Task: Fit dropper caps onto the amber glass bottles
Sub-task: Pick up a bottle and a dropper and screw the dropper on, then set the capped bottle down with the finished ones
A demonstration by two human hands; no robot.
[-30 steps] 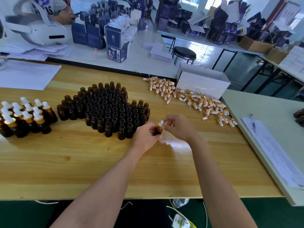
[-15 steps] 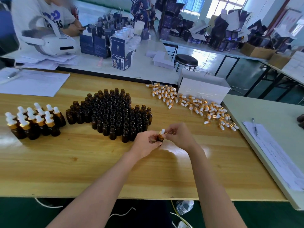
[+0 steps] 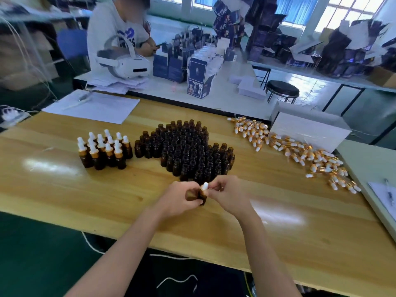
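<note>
My left hand [image 3: 179,199] grips a small amber bottle [image 3: 202,196] just above the wooden table [image 3: 85,189], near its middle. On the bottle's neck sits a dropper cap [image 3: 205,186] with a white bulb, pinched by the fingers of my right hand [image 3: 227,195]. Behind my hands stands a dense cluster of open amber bottles [image 3: 186,151]. To its left is a group of capped bottles [image 3: 102,150]. Loose gold-and-white dropper caps [image 3: 300,151] lie scattered at the right.
A white box [image 3: 310,127] stands behind the loose caps. Paper sheets [image 3: 94,107] lie at the back left. A clipboard with a pen [image 3: 385,194] sits on the grey table at the right. A person sits at the far table behind a white headset [image 3: 124,63] and blue cartons [image 3: 196,80].
The camera has tilted up and swung left, so the far table and seated person show more. My hands stay together on the same bottle and cap.
</note>
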